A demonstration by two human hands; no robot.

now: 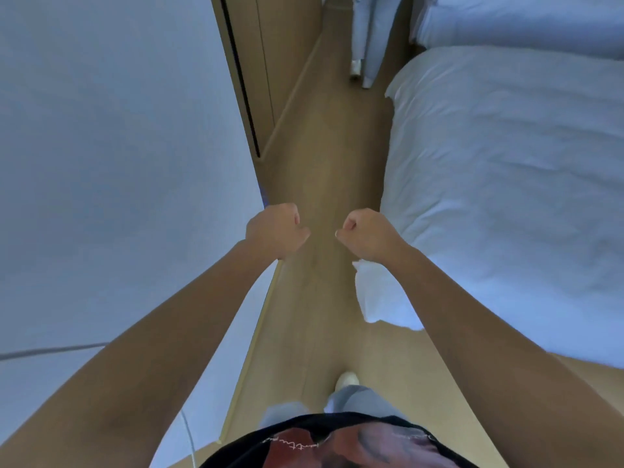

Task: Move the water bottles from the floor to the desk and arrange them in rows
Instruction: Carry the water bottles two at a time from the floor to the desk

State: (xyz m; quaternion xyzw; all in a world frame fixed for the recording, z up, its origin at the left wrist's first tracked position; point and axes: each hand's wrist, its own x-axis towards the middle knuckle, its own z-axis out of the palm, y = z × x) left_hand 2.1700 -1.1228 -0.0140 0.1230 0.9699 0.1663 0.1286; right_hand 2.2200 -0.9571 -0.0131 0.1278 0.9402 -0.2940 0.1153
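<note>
Both our hands hang empty over the wooden floor, left hand and right hand with fingers curled into loose fists, pinching nothing. We judge we are walking between wall and bed; no water bottles or desk show.

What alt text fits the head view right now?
Both hands, left and right, are curled into empty fists above a wooden floor, with a white wall to the left and a white bed to the right. No bottles visible.
</note>
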